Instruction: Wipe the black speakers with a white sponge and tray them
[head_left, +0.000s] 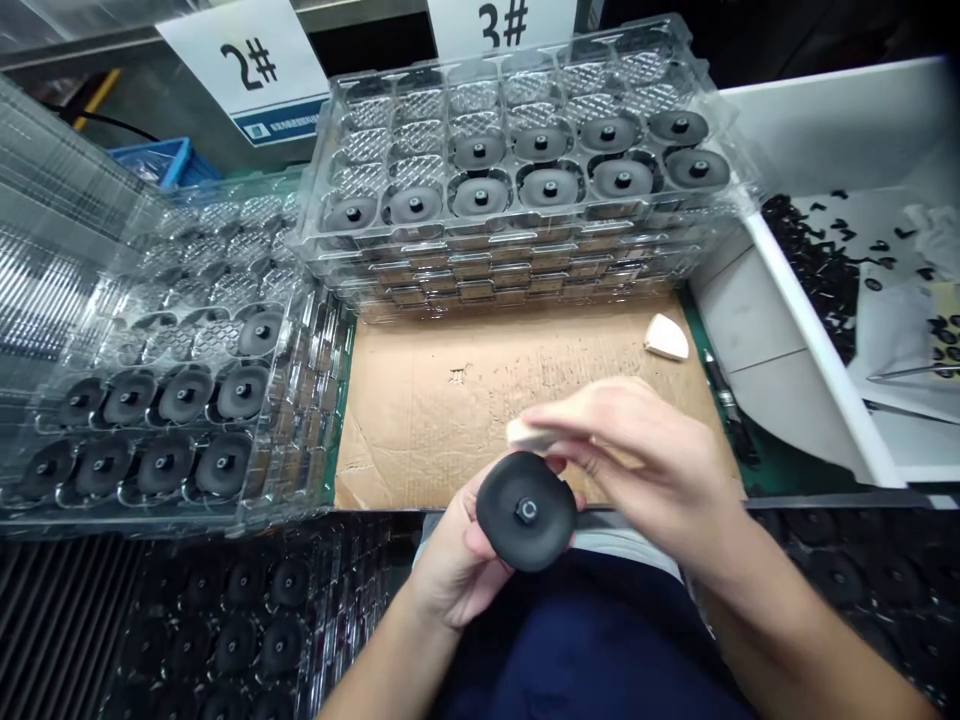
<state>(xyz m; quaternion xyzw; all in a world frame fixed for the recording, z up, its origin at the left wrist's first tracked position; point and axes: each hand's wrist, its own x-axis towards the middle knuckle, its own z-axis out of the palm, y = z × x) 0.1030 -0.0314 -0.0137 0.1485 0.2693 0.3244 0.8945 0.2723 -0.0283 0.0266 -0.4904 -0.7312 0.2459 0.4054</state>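
My left hand grips a round black disc part with a small centre hub, held over my lap at the front edge of the table. My right hand is closed on a small white block, pressed against the top edge of the disc. A second white block lies on the brown cardboard sheet behind my hands.
A stack of clear plastic trays with several black discs stands at the back under a "3#" sign. Another clear tray stack of discs sits at the left. A white bin with small black bits is at the right. Dark trays lie below.
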